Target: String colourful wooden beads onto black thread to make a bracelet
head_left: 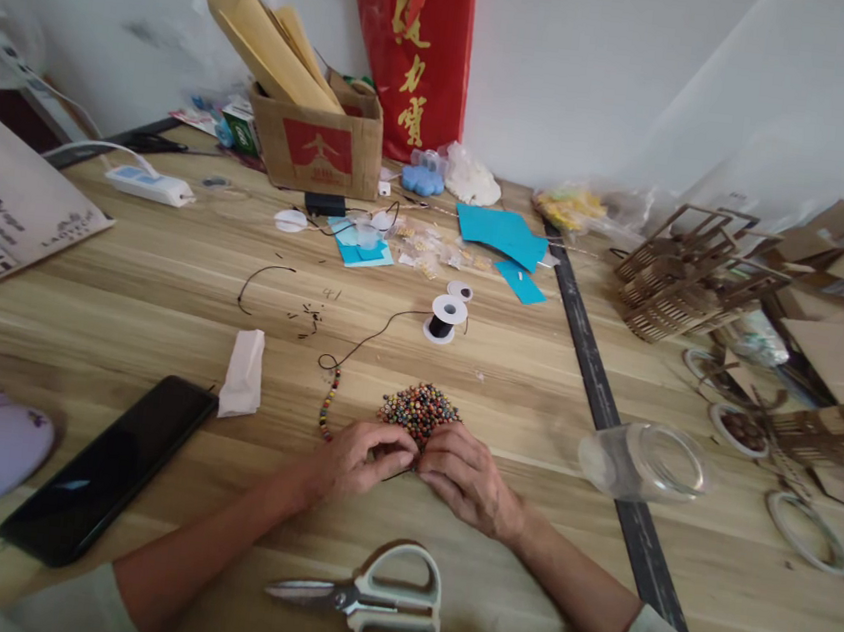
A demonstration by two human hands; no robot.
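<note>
A heap of small multicoloured beads [421,408] lies on the wooden table, with both hands at its near edge. My left hand [362,454] is closed, thumb and forefinger pinching the dark cord near its end. Fingertips of my right hand [470,474] are pressed together beside it, touching the heap's edge; what they hold is too small to make out. A string of threaded beads [327,402] runs out from behind my left hand. Its black cord [375,336] loops back to a white spool [443,320]. Scissors [392,604] lie in front of my wrists.
A black phone [108,469] and folded white paper [242,375] lie left. On the right a clear jar [644,462] rests on its side, near wooden baskets [674,282]. Blue card [502,236], a cardboard box [315,144] and a red bag [426,55] are at the back.
</note>
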